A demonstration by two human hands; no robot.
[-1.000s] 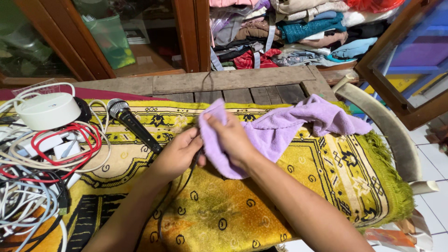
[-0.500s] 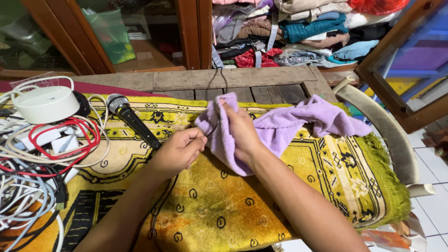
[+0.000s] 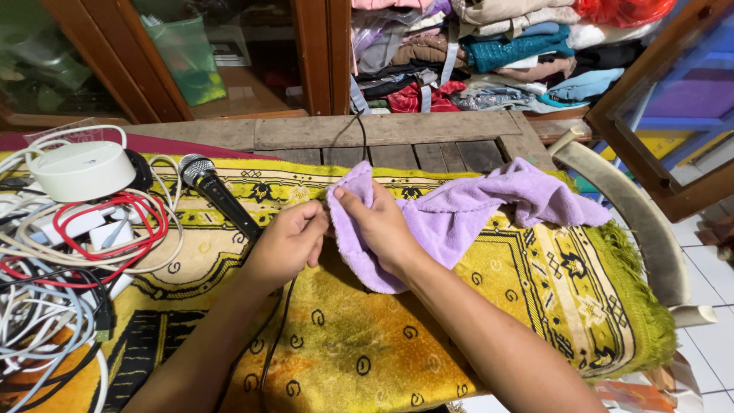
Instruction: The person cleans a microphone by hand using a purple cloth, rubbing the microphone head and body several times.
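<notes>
the left hand (image 3: 287,241) has drawn in closer to the right hand (image 3: 382,229) than it was a second ago, so the two now sit just beside each other over the middle of the rug. the left hand's fingers are curled shut, pinching what looks like the thin black cable (image 3: 277,336) that runs down past the wrist; the exact grip is hidden by the knuckles. the right hand is clamped on the near end of the purple towel (image 3: 474,210), thumb on top, and that end has been pulled further toward the left hand and stands a little higher than before. the rest of the towel trails off to the right, rumpled, lying on the rug.

the microphone (image 3: 218,195) lies where it was, left of the left hand, head pointing away from the person.

everything rests on a yellow patterned rug (image 3: 535,291) with a green fringe, spread over a counter of wooden planks (image 3: 397,130). at the left lie a white round box (image 3: 80,170) and a tangle of red and white cables (image 3: 69,252). behind stand a wooden cabinet (image 3: 313,53) and a pile of folded clothes (image 3: 505,53); at the right there are white floor tiles (image 3: 711,336).
</notes>
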